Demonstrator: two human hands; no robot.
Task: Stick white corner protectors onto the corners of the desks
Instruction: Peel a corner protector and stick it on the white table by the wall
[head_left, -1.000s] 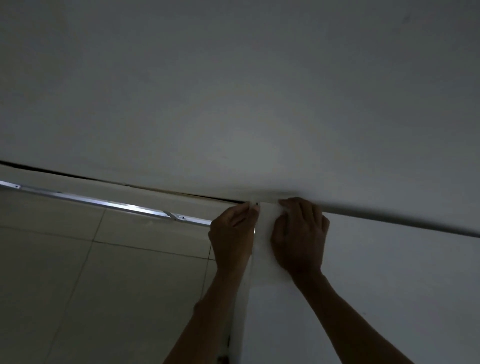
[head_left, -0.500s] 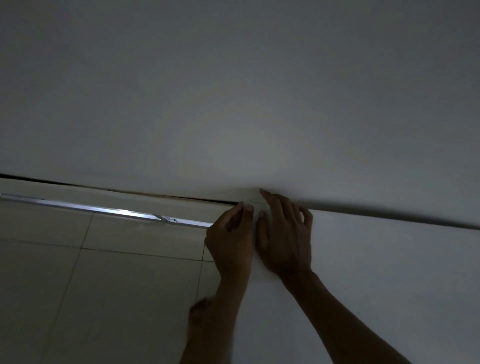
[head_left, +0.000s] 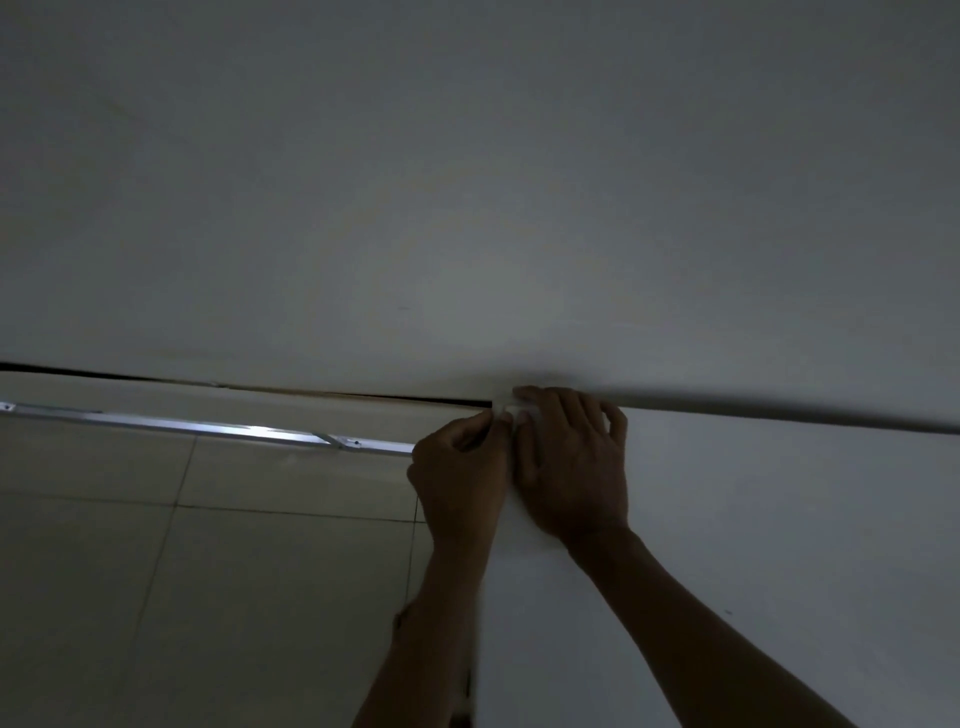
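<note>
Pale wall (head_left: 467, 182) fills everything from nine through twelve to three o'clock. Down at eight, beige floor tiles (head_left: 182, 571); a shiny metal strip (head_left: 208, 430) runs along their far edge.

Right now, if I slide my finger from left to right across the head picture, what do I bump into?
Tiled floor → shiny metal strip → left hand → right hand → white desk top.
</note>
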